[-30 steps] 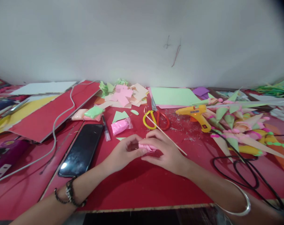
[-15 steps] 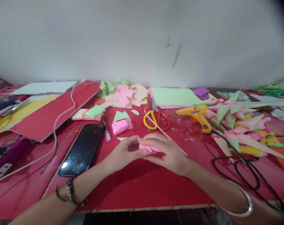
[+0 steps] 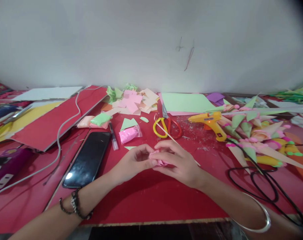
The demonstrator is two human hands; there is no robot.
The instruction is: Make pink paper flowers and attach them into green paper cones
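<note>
The pink paper sat between my two hands, less of it showing than half a second before, as my right hand's fingers had parted over it. My left hand's grip was narrow, pinching one end; my right grip curled around the other. Beyond, one stick crossed one pair of scissors; one glue gun lay right, one phone left.

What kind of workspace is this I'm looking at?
Probably a paper-craft worktable: a yellow glue gun, scissors with yellow and red handles, and a pile of cut paper pieces lie on it.
</note>
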